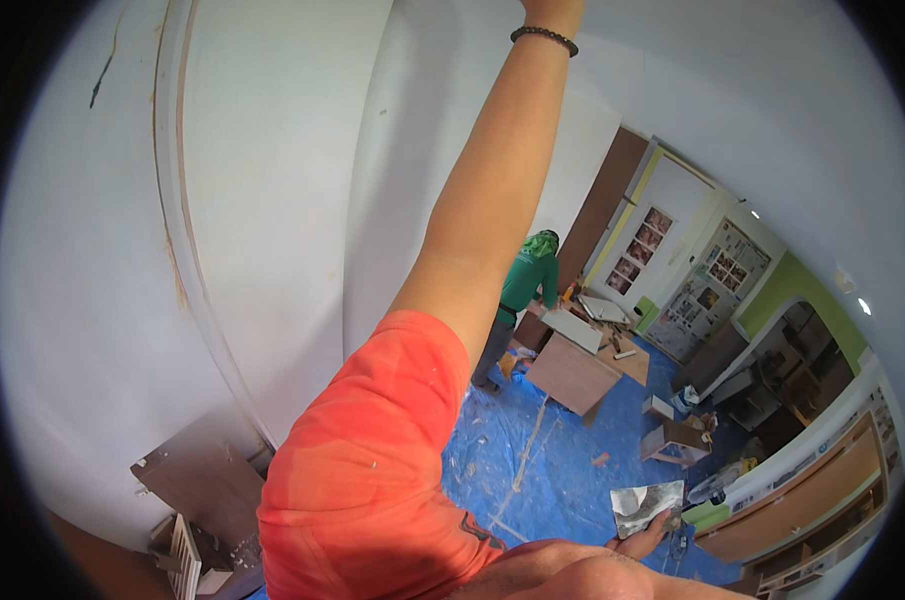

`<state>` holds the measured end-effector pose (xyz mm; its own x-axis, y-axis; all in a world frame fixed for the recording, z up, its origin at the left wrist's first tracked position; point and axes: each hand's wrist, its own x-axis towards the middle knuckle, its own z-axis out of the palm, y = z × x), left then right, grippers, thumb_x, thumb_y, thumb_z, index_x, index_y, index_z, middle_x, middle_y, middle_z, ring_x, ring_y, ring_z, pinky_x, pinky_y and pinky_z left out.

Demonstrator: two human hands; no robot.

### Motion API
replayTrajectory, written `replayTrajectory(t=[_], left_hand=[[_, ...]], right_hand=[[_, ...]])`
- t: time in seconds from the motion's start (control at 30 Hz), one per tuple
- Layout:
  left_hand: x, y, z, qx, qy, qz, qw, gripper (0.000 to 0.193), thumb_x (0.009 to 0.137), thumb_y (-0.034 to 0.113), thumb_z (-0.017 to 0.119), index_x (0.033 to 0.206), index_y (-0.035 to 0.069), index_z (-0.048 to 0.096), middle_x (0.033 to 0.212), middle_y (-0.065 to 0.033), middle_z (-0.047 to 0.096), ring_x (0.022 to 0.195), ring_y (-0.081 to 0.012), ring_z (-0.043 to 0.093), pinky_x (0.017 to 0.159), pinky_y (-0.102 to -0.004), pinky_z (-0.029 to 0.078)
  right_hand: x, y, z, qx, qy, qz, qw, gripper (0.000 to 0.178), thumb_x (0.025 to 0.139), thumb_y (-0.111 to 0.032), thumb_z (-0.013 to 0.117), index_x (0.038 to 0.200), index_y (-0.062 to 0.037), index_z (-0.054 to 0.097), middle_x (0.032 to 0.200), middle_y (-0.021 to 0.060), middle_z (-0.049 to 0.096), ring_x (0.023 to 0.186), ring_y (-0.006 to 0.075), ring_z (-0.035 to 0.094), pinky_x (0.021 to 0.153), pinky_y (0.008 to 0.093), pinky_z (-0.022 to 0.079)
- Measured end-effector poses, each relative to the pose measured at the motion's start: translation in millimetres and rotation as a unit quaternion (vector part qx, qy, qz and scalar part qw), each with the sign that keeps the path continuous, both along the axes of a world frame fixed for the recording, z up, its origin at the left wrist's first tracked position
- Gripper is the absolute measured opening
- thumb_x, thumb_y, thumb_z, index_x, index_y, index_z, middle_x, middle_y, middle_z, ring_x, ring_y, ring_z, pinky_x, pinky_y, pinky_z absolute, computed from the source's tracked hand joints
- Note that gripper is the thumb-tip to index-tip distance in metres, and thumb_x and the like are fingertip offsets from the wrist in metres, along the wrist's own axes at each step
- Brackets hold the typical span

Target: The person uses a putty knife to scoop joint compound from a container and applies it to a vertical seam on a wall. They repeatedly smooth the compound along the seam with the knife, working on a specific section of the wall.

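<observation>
My left arm [482, 190], in an orange short sleeve, reaches up past the pale wall. A dark beaded bracelet [544, 40] circles its wrist. The hand beyond is cut off by the top edge, so its fingers and anything in them are out of sight. Low on the right, my right hand [644, 540] grips a putty board [647, 505], a flat grey plate smeared with white, over the blue-covered floor. Its thumb and fingers close on the board's near edge.
Farther off, a person in green [527, 285] bends over a work table with boards [572, 372]. Blue plastic sheeting [532, 470] covers the floor. Brown panels [202, 475] lean at lower left; a small cabinet [675, 440] and wooden shelving [812, 490] stand at right.
</observation>
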<state>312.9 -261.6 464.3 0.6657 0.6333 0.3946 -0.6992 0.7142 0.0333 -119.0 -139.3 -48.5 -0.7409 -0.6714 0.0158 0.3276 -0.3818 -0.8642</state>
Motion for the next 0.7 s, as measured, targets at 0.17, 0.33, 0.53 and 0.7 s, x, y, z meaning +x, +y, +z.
replayTrajectory(t=[0.17, 0.33, 0.53, 0.7], left_hand=[[8.1, -6.7, 17.4, 0.011, 0.03, 0.003, 0.999, 0.052, 0.108, 0.009, 0.034, 0.15, -0.019, 0.023, 0.152, -0.0371, 0.031, 0.139, -0.0471, 0.035, 0.118, -0.0528, 0.029], [0.7, -11.0, 26.7, 0.078, 0.062, 0.055, 0.993, 0.057, 0.108, 0.013, 0.037, 0.151, -0.019, 0.019, 0.152, -0.0391, 0.028, 0.141, -0.0478, 0.032, 0.12, -0.0523, 0.027], [-110.9, -12.5, 1.6, 0.059, -0.065, 0.083, 0.993, 0.061, 0.105, 0.009, 0.044, 0.154, -0.016, 0.018, 0.154, -0.0374, 0.028, 0.143, -0.0469, 0.032, 0.121, -0.0523, 0.029], [-91.6, -31.9, -63.5, 0.042, -0.222, 0.041, 0.973, 0.056, 0.108, 0.009, 0.037, 0.156, -0.011, 0.018, 0.157, -0.0333, 0.028, 0.142, -0.0438, 0.034, 0.119, -0.0508, 0.032]], right_hand=[[-3.9, -3.4, -6.3, 0.001, -0.007, 0.009, 1.0, 0.068, 0.104, -0.047, 0.056, 0.147, 0.0029, 0.04, 0.14, 0.0195, 0.054, 0.125, 0.03, 0.06, 0.096, 0.0409, 0.056], [-12.6, -4.6, -17.0, 0.013, -0.006, -0.003, 1.0, 0.069, 0.104, -0.047, 0.055, 0.149, 0.0017, 0.037, 0.142, 0.0201, 0.052, 0.128, 0.0319, 0.057, 0.098, 0.0418, 0.056], [-9.2, -4.1, -15.0, 0.022, -0.006, 0.016, 1.0, 0.069, 0.104, -0.047, 0.056, 0.149, 0.0014, 0.037, 0.143, 0.0208, 0.051, 0.129, 0.0328, 0.057, 0.097, 0.0426, 0.057], [-16.0, -5.9, -20.3, 0.033, -0.019, 0.021, 0.999, 0.069, 0.104, -0.047, 0.056, 0.149, 0.002, 0.036, 0.143, 0.0216, 0.05, 0.129, 0.0329, 0.057, 0.097, 0.0428, 0.058]])
